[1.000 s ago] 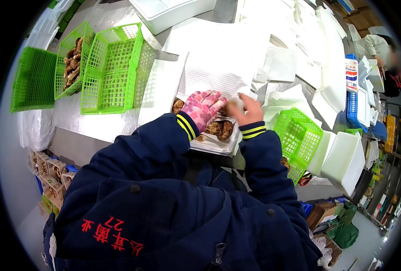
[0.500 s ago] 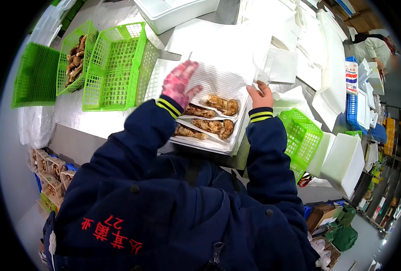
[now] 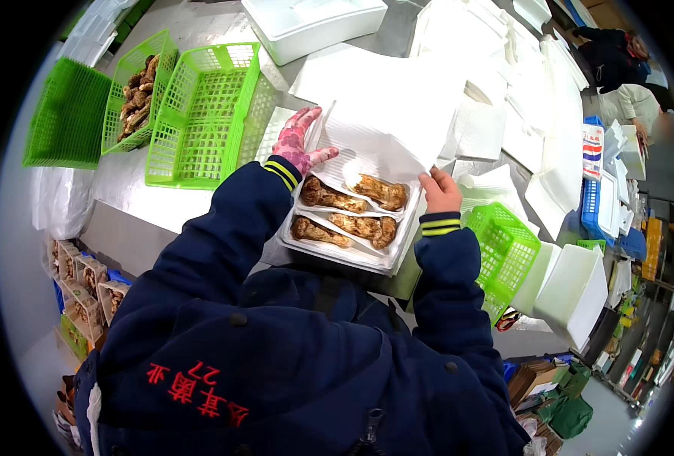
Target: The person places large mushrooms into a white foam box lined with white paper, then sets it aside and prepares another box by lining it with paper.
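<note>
Crosswise, oblong brown mushrooms [image 3: 363, 226] are pointing left-right in a paper-lined white box [image 3: 337, 257]

The bare right hand [image 3: 441, 191] is curling narrowly, grip unclear; the pink-gloved left hand [image 3: 299, 142] is spreading wide. Unlike a second ago, neither is covering the mushrooms.

Red characters [image 3: 181, 387] plus two-digit no. [image 3: 204, 372] on navy jacket [image 3: 299, 365], upside down in view, print on white pkg [image 3: 592, 144] w/ red & blue bands, at R, too sm. to read
</note>
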A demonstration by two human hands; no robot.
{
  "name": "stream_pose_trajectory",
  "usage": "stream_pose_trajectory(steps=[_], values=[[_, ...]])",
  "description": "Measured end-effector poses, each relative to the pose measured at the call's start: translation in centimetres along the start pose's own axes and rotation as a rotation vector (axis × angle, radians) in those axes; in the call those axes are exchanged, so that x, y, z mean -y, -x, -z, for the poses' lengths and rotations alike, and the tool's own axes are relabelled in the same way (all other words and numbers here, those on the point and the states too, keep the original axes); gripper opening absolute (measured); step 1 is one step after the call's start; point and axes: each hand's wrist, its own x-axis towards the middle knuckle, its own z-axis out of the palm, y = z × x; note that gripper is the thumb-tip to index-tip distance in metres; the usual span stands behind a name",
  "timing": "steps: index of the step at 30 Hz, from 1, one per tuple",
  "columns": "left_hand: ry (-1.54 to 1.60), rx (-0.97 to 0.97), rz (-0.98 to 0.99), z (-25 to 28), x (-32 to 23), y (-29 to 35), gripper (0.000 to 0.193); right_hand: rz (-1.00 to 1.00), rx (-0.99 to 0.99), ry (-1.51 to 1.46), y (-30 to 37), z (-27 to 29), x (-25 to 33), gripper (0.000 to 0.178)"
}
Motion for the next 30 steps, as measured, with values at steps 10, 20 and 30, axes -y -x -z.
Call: stream_pose_trajectory(steps=[10, 20, 30], values=[[0.448, 0.125, 0.085, -0.2, 1.6, 0.9, 0.033, 0.153, 0.050, 0.100, 0.1, 0.1, -1.8, 0.052], [-0.268, 0.242, 0.174, 1.3, -1.4, 1.7, 0.026, 0.120, 0.175, 0.502, -1.2, 1.0, -0.9, 0.029], [-0.380, 0.478, -0.510, -2.5, -8.1, 2.1, 0.031, 0.537, -0.215, 1.131, 1.4, -1.6, 2.3, 0.024]])
